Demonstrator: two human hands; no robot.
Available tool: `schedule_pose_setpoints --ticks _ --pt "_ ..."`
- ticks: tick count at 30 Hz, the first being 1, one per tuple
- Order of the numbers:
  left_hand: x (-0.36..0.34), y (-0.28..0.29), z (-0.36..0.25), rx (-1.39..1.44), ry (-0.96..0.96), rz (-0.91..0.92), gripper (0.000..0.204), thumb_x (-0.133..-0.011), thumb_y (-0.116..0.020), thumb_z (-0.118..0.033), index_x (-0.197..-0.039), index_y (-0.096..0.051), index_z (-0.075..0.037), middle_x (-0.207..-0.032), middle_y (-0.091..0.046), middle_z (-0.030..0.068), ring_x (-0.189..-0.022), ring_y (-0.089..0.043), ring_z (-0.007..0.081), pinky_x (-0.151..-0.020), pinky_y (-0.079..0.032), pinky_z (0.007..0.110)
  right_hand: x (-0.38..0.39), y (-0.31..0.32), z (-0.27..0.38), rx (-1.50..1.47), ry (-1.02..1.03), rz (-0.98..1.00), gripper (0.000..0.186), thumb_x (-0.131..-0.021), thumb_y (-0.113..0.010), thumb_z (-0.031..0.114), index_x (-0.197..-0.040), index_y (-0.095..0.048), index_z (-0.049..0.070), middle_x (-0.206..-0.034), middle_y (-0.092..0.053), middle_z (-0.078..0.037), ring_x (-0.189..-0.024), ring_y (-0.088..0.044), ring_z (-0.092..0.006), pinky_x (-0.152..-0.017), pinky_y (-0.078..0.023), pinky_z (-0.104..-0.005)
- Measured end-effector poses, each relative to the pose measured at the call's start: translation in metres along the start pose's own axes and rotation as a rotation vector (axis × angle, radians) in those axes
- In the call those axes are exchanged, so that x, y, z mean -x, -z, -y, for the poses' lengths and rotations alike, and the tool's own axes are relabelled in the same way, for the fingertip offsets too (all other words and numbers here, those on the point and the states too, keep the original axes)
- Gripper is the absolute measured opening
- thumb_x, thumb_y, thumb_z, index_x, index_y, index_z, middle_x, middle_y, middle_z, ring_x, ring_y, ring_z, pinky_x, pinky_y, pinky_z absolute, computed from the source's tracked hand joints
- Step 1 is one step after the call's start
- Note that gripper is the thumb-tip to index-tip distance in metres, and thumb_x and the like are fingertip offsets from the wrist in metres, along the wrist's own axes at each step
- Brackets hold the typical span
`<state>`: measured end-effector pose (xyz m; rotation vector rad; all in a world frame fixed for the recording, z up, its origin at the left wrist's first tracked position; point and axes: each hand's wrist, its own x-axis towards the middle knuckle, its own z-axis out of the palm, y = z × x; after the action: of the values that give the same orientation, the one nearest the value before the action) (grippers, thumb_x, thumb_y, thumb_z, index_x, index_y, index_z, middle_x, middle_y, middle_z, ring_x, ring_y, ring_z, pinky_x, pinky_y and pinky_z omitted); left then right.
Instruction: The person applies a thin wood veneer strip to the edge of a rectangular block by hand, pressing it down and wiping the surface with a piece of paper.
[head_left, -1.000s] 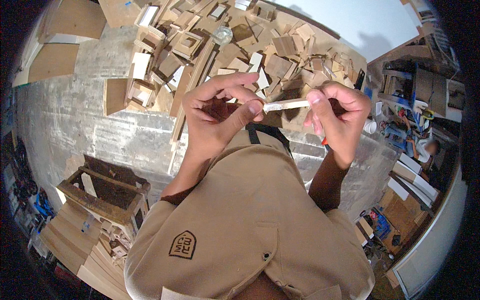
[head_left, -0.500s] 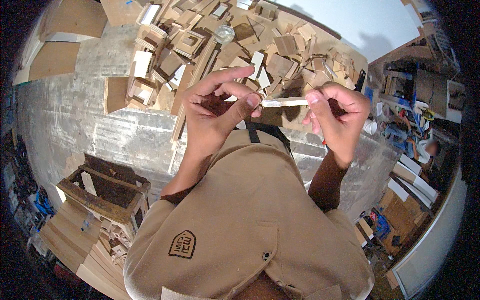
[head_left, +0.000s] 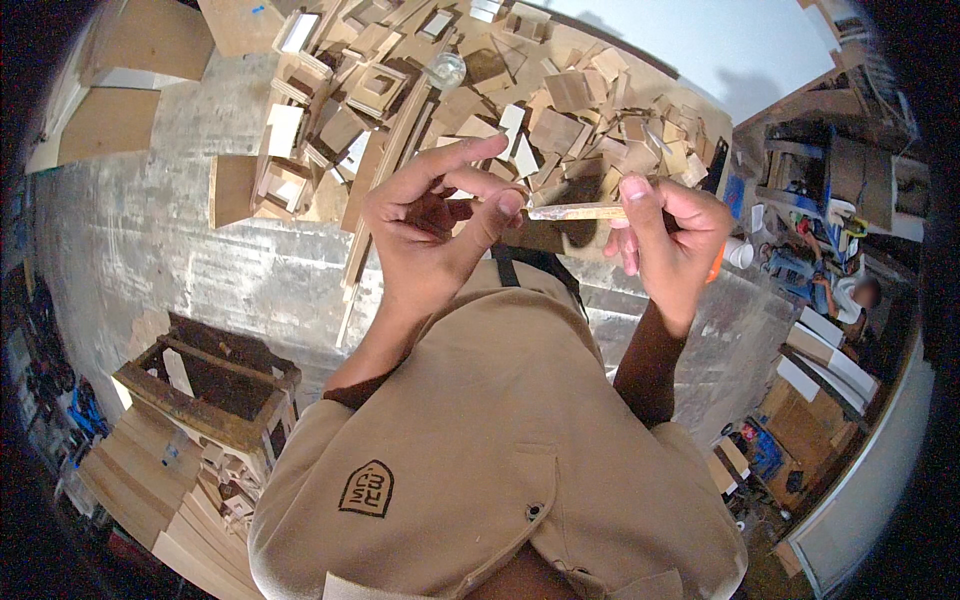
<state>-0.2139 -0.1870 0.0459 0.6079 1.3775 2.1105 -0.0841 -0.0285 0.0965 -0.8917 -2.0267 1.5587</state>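
Note:
My right hand [head_left: 680, 235] pinches a thin, pale wooden stick [head_left: 580, 212] between thumb and fingers. The stick lies nearly level in front of my chest, and its left end looks whitish and wet. Close against that end is my left hand [head_left: 430, 220], its thumb and index fingertips pressed together while another finger stretches out above. Whatever sits in that left pinch is too small to make out. Beneath and beyond both hands, many small cut wood pieces [head_left: 560, 133] lie heaped on a work table.
A clear jar [head_left: 447, 70] stands among the wood pieces. Long strips [head_left: 385, 165] run along their left side. A white panel [head_left: 700, 45] lies at the far right. At lower left is a wooden frame box [head_left: 200, 400]. Another person [head_left: 845, 300] sits at the right.
The stick has turned slightly in my right hand, showing a broader, yellowish face. My right hand has shifted a little left; the left hand stays nearly where it was.

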Motion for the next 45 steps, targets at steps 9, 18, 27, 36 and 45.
schedule_pose_setpoints --ticks 9,18,27,36,45 --pt "0.009 -0.006 0.002 -0.073 -0.058 -0.017 0.038 -0.084 -0.07 0.009 -0.122 -0.061 0.006 -0.084 -0.073 0.0119 -0.078 -0.069 0.0142 -0.069 -0.056 0.024 0.006 -0.006 0.0 -0.079 -0.251 -0.109 0.045 -0.093 -0.071 0.029 -0.06 -0.061 0.0 -0.045 -0.05 0.0 -0.035 -0.047 -0.007 -0.033 -0.031 -0.0223" --pt "0.011 0.017 0.021 0.13 0.055 -0.075 0.041 -0.087 -0.067 0.008 -0.126 -0.059 0.004 -0.087 -0.072 0.0125 -0.076 -0.069 0.0153 -0.068 -0.057 0.027 -0.042 -0.013 -0.068 -0.142 -0.213 -0.163 0.041 -0.092 -0.071 0.035 -0.075 -0.068 -0.002 -0.052 -0.054 -0.001 -0.039 -0.048 -0.0062 -0.038 -0.04 -0.0212" --pt "0.037 0.061 0.041 0.341 0.274 -0.305 0.044 -0.086 -0.067 0.006 -0.129 -0.057 0.003 -0.081 -0.069 0.0081 -0.069 -0.065 0.0157 -0.066 -0.055 0.03 -0.154 -0.078 -0.199 0.226 0.055 -0.088 0.027 -0.089 -0.074 0.023 -0.091 -0.074 -0.004 -0.067 -0.065 -0.002 -0.052 -0.057 -0.0066 -0.047 -0.044 -0.0242" --pt "0.04 0.081 0.037 0.543 0.476 -0.429 0.047 -0.087 -0.066 0.004 -0.132 -0.054 0.003 -0.085 -0.068 0.0085 -0.072 -0.063 0.0154 -0.064 -0.053 0.027 -0.197 -0.156 -0.217 0.653 0.308 0.081 0.02 -0.081 -0.077 0.027 -0.091 -0.075 0.011 -0.084 -0.073 -0.011 -0.077 -0.07 -0.0273 -0.069 -0.054 -0.036" --pt "0.026 0.068 0.025 0.582 0.457 -0.338 0.059 -0.086 -0.068 -0.006 -0.14 -0.047 -0.001 -0.077 -0.061 0.0027 -0.076 -0.059 0.0145 -0.065 -0.049 0.026 -0.16 -0.135 -0.179 0.461 0.343 0.043 0.027 -0.084 -0.076 0.021 -0.108 -0.073 0.009 -0.102 -0.073 -0.011 -0.087 -0.07 -0.0215 -0.072 -0.055 -0.0336"
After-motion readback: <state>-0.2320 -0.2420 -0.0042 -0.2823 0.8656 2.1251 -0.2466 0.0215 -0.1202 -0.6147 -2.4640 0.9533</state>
